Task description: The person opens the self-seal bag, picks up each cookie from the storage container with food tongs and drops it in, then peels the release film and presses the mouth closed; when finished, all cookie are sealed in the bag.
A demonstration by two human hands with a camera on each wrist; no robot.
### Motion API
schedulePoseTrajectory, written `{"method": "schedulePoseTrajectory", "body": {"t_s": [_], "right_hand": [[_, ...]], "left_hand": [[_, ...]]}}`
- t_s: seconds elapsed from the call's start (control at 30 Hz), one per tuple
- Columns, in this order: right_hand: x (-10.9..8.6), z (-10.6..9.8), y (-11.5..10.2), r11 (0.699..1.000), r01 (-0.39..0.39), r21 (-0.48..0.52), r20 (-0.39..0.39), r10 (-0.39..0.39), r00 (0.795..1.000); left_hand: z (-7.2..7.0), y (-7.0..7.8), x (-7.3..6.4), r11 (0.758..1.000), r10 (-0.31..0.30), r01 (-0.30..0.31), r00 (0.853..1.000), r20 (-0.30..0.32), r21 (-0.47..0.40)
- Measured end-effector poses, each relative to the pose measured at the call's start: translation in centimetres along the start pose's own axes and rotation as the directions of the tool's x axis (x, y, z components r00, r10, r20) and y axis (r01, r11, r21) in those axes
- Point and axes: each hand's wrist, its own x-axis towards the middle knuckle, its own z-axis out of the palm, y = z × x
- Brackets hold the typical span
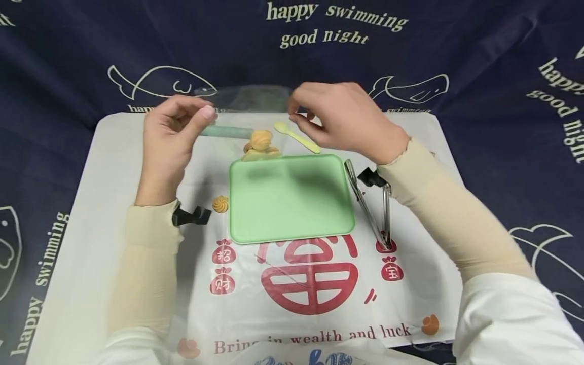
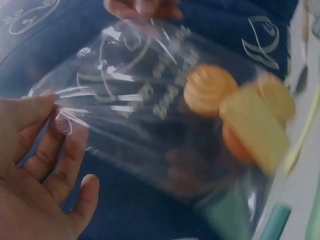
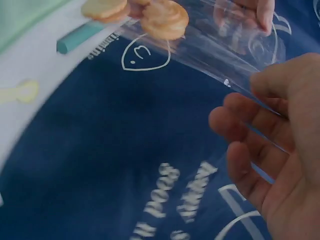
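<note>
A clear plastic bag (image 2: 135,100) hangs stretched between my two hands over the far side of the table. Several cookies (image 2: 210,90), swirled and flat ones, lie at its bottom. My left hand (image 1: 169,137) pinches one upper corner between thumb and fingers. At the opposite corner my right hand (image 1: 342,116) pinches the film between thumb and index finger, its other fingers loosely bent. In the head view the cookies in the bag (image 1: 261,140) overlap the far edge of a light green tray (image 1: 292,197).
A teal cylinder (image 1: 228,132) lies behind the bag, and a pale yellow spoon (image 1: 298,138) is beside it. Metal tongs (image 1: 365,208) rest right of the tray. One swirled cookie (image 1: 220,204) sits at the tray's left edge. A dark blue printed cloth (image 1: 292,61) surrounds the table.
</note>
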Motion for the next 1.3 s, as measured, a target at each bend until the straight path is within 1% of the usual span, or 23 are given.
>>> {"method": "schedulePoseTrajectory", "body": {"t_s": [0.07,0.13,0.2,0.23,0.3,0.33,0.37,0.43,0.5,0.6,0.67,0.7,0.77,0.8,0.83,0.87,0.9,1.0,1.07,1.1,1.2,1.27,1.3], "right_hand": [[-1.2,1.0,0.5,0.992,-0.068,0.105,-0.041,0.073,0.996],[-2.5,2.4,0.8,0.969,-0.129,0.213,-0.093,0.151,0.984],[-3.9,4.1,0.9,0.922,-0.179,0.343,-0.154,0.243,0.958],[-4.5,4.9,0.8,0.888,-0.197,0.415,-0.182,0.293,0.939],[-5.6,6.4,0.3,0.812,-0.2,0.548,-0.235,0.379,0.895],[-6.1,7.1,0.1,0.771,-0.184,0.61,-0.263,0.416,0.871],[-6.6,7.7,-0.1,0.734,-0.157,0.66,-0.295,0.446,0.845],[-7.3,8.8,-0.5,0.669,-0.085,0.738,-0.367,0.504,0.782],[-7.8,9.6,-0.7,0.629,-0.013,0.778,-0.433,0.551,0.713],[-8.5,10.0,-0.6,0.579,0.04,0.815,-0.47,0.619,0.629],[-9.0,9.8,-0.4,0.559,0.037,0.829,-0.467,0.652,0.597],[-9.3,9.6,-0.3,0.551,0.032,0.834,-0.462,0.665,0.587],[-9.7,9.2,0.0,0.544,0.025,0.839,-0.457,0.678,0.575],[-9.9,9.0,0.1,0.545,0.025,0.838,-0.459,0.679,0.574],[-10.1,8.9,0.1,0.539,0.035,0.842,-0.458,0.678,0.575],[-10.2,8.8,0.1,0.53,0.05,0.847,-0.457,0.675,0.579],[-10.2,8.7,0.1,0.513,0.072,0.856,-0.452,0.672,0.586],[-10.3,8.5,0.1,0.47,0.132,0.873,-0.444,0.653,0.613],[-10.3,8.5,0.1,0.45,0.153,0.88,-0.44,0.65,0.619],[-10.4,8.4,0.1,0.447,0.154,0.881,-0.438,0.649,0.621],[-10.5,8.3,0.2,0.459,0.134,0.878,-0.434,0.648,0.626],[-10.6,8.2,0.2,0.455,0.124,0.882,-0.426,0.655,0.624],[-10.6,8.1,0.3,0.46,0.122,0.88,-0.427,0.65,0.628]], "left_hand": [[1.1,-0.3,-0.2,1.0,0.012,-0.012,1.0,-0.001,0.004],[2.1,-0.7,-0.6,0.999,0.027,-0.027,1.0,0.001,0.029],[3.1,-1.0,-1.1,0.995,0.058,-0.058,0.998,0.007,0.08],[3.5,-1.2,-1.4,0.992,0.072,-0.073,0.997,0.007,0.107],[4.3,-1.5,-2.1,0.987,0.085,-0.085,0.996,0.0,0.136],[4.7,-1.8,-2.5,0.985,0.091,-0.09,0.996,-0.004,0.145],[5.0,-2.0,-2.8,0.984,0.096,-0.094,0.995,-0.008,0.15],[5.5,-2.7,-3.4,0.985,0.101,-0.098,0.995,-0.012,0.139],[5.7,-3.5,-3.7,0.984,0.121,-0.12,0.993,-0.003,0.134],[5.8,-4.6,-4.0,0.98,0.138,-0.137,0.99,0.004,0.145],[5.8,-4.9,-4.1,0.98,0.123,-0.124,0.992,0.016,0.153],[5.8,-5.0,-4.1,0.981,0.108,-0.11,0.994,0.019,0.157],[5.6,-5.1,-4.2,0.981,0.09,-0.095,0.995,0.04,0.17],[5.6,-5.2,-4.2,0.981,0.084,-0.092,0.995,0.051,0.171],[5.5,-5.2,-4.3,0.981,0.085,-0.095,0.994,0.063,0.17],[5.4,-5.3,-4.4,0.981,0.087,-0.097,0.994,0.07,0.166],[5.3,-5.3,-4.4,0.982,0.088,-0.099,0.993,0.075,0.158],[5.1,-5.3,-4.6,0.986,0.108,-0.119,0.99,0.091,0.121],[5.1,-5.2,-4.7,0.988,0.113,-0.122,0.989,0.097,0.09],[5.1,-5.1,-4.7,0.989,0.115,-0.123,0.988,0.1,0.077],[5.1,-5.1,-4.7,0.992,0.115,-0.121,0.987,0.108,0.047],[5.1,-5.1,-4.7,0.992,0.12,-0.125,0.986,0.119,0.035],[5.1,-5.1,-4.7,0.991,0.124,-0.128,0.985,0.124,0.03]]}}
